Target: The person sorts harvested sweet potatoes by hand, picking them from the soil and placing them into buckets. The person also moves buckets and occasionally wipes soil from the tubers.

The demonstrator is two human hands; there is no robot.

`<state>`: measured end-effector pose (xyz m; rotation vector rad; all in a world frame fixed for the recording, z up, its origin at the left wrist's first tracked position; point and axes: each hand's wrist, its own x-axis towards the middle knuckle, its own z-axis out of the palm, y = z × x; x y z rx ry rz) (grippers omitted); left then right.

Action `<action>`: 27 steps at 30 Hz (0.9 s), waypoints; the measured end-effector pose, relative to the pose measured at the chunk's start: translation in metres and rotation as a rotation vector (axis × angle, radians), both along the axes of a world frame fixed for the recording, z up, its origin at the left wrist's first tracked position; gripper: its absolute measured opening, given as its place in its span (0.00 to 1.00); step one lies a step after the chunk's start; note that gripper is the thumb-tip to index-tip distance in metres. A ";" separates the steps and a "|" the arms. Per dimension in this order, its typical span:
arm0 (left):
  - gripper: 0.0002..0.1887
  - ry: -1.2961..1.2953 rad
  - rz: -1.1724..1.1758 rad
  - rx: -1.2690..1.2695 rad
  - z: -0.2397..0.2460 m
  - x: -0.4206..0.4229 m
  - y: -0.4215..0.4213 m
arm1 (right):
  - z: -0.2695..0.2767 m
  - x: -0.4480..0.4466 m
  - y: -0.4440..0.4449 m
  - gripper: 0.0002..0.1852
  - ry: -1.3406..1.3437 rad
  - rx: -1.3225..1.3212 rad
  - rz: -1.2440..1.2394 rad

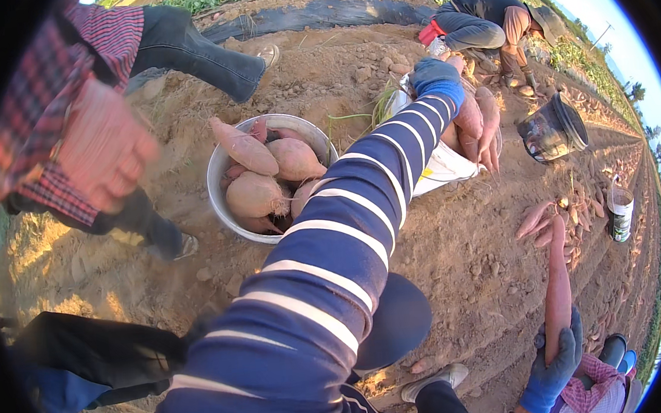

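My left hand (438, 78), in a blue-cuffed work glove below a navy striped sleeve, reaches to the top of a white sack (447, 168) filled with sweet potatoes (468, 115). It touches the load there, but its fingers are mostly hidden. At the lower right, my right hand (556, 357), gloved alike, holds a long, slim sweet potato (558, 289) upright by its lower end. Left of the sack, partly behind my striped arm, a round metal basin (216, 196) holds several thick sweet potatoes (247, 149).
Another person's blurred bare hand (105, 146) and plaid sleeve are at the left. A person in a hat (478, 21) crouches beyond the sack. A black bucket (553, 127), a white pail (620, 211) and loose sweet potatoes (578, 214) lie right. Another person (597, 389) is at the lower right.
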<state>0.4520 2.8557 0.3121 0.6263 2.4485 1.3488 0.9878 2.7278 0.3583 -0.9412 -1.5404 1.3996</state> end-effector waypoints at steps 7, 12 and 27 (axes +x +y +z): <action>0.33 -0.028 -0.068 0.227 -0.006 0.005 -0.022 | -0.022 0.028 -0.087 0.26 0.187 -0.011 -0.239; 0.14 -0.464 -0.121 0.783 0.011 0.036 -0.087 | -0.007 0.034 -0.096 0.32 0.268 -0.084 -0.213; 0.07 -1.283 -0.254 1.089 -0.041 0.237 -0.344 | -0.032 0.006 -0.073 0.24 0.495 -0.318 0.030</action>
